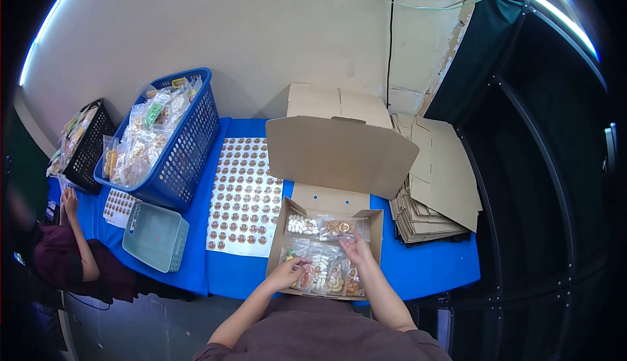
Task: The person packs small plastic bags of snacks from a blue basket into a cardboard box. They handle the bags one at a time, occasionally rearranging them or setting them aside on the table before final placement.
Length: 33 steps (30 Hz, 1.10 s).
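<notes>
An open cardboard box (377, 235) lies in front of me with its lid raised at the back. Inside are clear bags: one of white pieces (302, 224) at the back left, one of brown pieces (336, 228) beside it, and several more along the front. My left hand (289, 273) is over the front left bags, fingers bent near a bag with pink contents (304, 278); whether it grips the bag is unclear. My right hand (356, 250) is at the box's right side, fingers apart, touching or just above the bags there.
A blue basket (186, 155) full of bags, a black basket (91, 152), a sticker sheet (240, 197) and a greenish tray (157, 235) are to the left. Folded cardboard (444, 171) is stacked at the right. Another person's arm (81, 240) is at the far left.
</notes>
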Each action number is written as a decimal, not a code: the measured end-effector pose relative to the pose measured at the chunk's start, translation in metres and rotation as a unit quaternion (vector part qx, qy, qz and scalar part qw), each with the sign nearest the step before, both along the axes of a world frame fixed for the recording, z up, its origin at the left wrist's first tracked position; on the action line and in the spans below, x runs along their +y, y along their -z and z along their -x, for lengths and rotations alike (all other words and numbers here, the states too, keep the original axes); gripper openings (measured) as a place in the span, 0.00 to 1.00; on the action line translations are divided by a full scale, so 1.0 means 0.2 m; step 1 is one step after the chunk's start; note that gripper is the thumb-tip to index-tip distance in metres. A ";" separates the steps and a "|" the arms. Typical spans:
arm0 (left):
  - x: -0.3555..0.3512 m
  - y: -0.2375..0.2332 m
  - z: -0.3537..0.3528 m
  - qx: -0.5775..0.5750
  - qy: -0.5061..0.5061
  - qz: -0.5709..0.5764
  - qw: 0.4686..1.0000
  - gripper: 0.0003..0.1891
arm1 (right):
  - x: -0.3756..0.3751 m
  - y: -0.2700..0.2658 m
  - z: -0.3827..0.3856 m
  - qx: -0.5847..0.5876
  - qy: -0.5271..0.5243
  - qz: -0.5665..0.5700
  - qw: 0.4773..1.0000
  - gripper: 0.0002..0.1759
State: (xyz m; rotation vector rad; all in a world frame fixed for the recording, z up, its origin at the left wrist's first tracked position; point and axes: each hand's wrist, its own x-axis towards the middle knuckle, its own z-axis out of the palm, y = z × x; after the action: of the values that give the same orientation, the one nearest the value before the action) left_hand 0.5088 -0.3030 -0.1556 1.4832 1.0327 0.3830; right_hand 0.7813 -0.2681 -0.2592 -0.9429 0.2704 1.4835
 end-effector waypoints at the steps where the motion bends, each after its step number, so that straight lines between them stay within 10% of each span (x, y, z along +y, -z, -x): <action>1: 0.00 0.00 0.00 -0.011 0.002 0.005 1.000 0.16 | 0.00 -0.05 0.00 -0.033 -0.080 0.039 0.995 0.24; 11: -0.02 -0.02 0.04 0.007 0.007 -0.029 1.000 0.19 | -0.14 -0.07 -0.04 -0.212 -0.145 0.013 0.966 0.19; 14: -0.05 0.03 0.06 0.178 0.156 -0.096 0.967 0.28 | -0.13 -0.10 0.02 -0.499 -0.172 -0.012 0.849 0.13; 16: -0.07 0.05 0.05 0.304 0.252 -0.082 0.915 0.35 | -0.11 -0.13 0.08 -0.704 -0.213 -0.109 0.669 0.11; 22: -0.12 0.13 0.10 0.297 0.252 -0.065 0.919 0.34 | 0.08 -0.20 0.23 -0.724 -0.245 -0.224 0.605 0.14; 24: -0.15 0.13 0.12 0.286 0.238 -0.076 0.925 0.34 | 0.16 -0.14 0.26 -0.846 -0.225 -0.221 0.430 0.18; 33: -0.22 0.01 0.19 0.171 0.161 -0.069 0.970 0.22 | 0.25 -0.13 0.19 -0.782 -0.402 -0.187 0.438 0.27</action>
State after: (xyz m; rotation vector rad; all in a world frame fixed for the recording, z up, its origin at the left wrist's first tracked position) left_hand 0.4714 -0.3461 -0.1577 1.8520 1.0224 -0.0371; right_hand 0.7439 -0.2184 -0.2342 -1.7378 -2.0499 0.6689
